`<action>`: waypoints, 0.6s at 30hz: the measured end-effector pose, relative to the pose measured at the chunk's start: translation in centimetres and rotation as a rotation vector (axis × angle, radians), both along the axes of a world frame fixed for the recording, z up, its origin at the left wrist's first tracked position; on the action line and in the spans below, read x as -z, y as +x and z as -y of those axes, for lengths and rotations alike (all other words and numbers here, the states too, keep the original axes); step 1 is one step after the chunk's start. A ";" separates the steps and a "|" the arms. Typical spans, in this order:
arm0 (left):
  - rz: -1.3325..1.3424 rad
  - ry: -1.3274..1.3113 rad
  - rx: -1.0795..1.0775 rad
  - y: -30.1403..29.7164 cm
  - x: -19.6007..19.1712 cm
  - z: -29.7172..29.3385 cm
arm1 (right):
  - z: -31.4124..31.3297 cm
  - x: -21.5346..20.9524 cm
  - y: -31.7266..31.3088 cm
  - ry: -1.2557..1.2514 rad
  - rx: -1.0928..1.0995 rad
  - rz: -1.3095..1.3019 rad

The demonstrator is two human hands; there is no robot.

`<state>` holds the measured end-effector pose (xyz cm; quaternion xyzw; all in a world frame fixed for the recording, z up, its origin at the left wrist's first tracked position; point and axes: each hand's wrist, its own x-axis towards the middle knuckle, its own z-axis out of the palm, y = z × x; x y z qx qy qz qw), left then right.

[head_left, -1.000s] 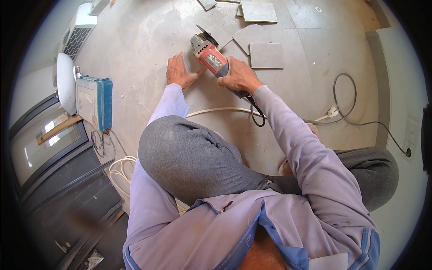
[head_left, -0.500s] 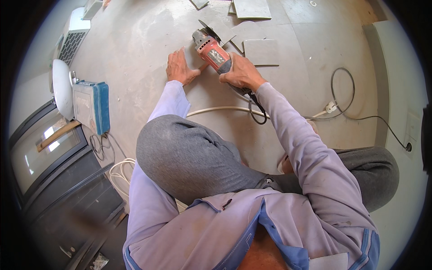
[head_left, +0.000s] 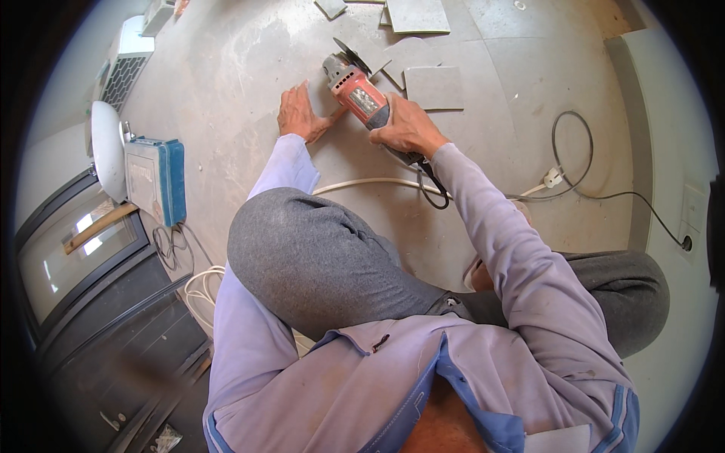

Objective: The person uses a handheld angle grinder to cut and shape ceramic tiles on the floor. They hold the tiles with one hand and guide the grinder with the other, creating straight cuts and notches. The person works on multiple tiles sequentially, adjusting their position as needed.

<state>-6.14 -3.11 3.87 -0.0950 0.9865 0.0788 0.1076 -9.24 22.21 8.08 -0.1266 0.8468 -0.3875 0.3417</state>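
fingers grip a red, grey-headed angle grinder.

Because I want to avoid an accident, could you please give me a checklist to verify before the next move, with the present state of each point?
1. Right hand gripping the angle grinder: ok, wrapped round the body's rear part.
2. Left hand apart from the disc: ok, the fingers are spread and a gap shows.
3. Gloves worn: not ok, both hands are bare.
4. Disc at a standstill: cannot tell from still pictures.
5. White cord away from the disc: ok, it crosses the floor on the person's side of the grinder.
6. Dark cable connected at the wall socket: ok, its end is there.
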 end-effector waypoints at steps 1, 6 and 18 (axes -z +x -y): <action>-0.002 -0.005 0.004 0.0 0.0 0.0 | 0.0 0.1 -0.1 -0.005 0.002 0.000; 0.031 0.018 -0.012 -0.1 -0.5 -0.2 | 0.3 0.8 -0.2 -0.004 0.014 -0.002; 0.024 0.017 -0.018 0.0 -0.4 0.2 | 0.0 -0.1 0.1 -0.057 0.035 0.034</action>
